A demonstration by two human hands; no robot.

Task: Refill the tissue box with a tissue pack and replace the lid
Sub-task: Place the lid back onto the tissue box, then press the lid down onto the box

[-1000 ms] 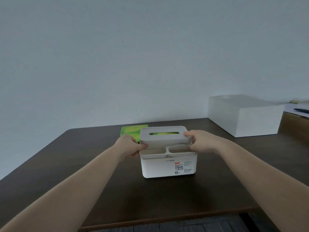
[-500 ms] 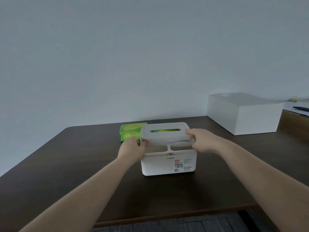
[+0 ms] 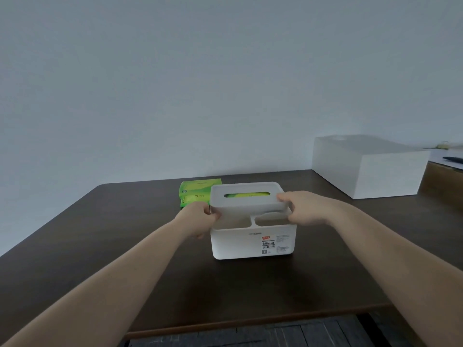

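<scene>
A white tissue box [image 3: 240, 242] with two small front compartments stands in the middle of the dark wooden table [image 3: 100, 246]. Its white lid [image 3: 246, 202] has a slot through which green shows. My left hand [image 3: 199, 217] grips the lid's left end and my right hand [image 3: 302, 209] grips its right end. The lid sits at or just above the box's rear section; I cannot tell whether it is seated. A green tissue pack [image 3: 195, 192] lies flat on the table behind the box, to the left.
A large white rectangular box [image 3: 370, 171] stands at the table's back right. Beyond it is a lighter surface with a dark pen [image 3: 452, 159]. The table's front edge runs just below my forearms, with dark floor under it.
Both hands have kept hold of the lid's ends. The camera has tilted, so the box and lid sit slightly higher in view; the lid looks a little raised at its front.
</scene>
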